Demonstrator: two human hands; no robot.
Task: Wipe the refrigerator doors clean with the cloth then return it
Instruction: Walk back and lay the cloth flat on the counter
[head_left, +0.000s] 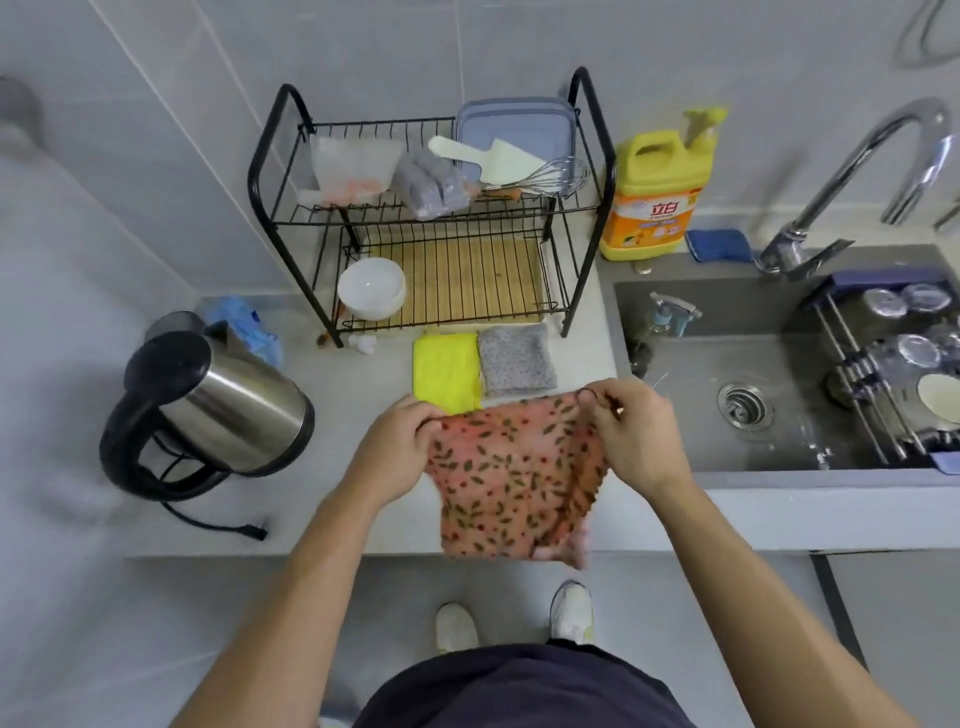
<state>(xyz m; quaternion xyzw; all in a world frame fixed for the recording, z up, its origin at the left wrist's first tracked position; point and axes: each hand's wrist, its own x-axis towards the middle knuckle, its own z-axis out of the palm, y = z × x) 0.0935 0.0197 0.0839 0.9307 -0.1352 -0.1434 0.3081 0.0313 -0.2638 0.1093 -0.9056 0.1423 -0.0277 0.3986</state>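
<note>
The left grip (400, 441) and right grip (631, 431) are each pinching a top corner of the cloth (514, 478), holding it spread over the worktop (353, 415) edge near a yellow cloth (447, 379); with no refrigerator showing, I am judging wiping either unstarted or finished, return pending.

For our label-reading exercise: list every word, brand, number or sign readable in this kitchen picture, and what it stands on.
"立白": red characters on the label of the yellow detergent bottle.
Smaller print below them on that label: too blurred to read.
The patterned cloth and the kettle: no text visible.
</note>
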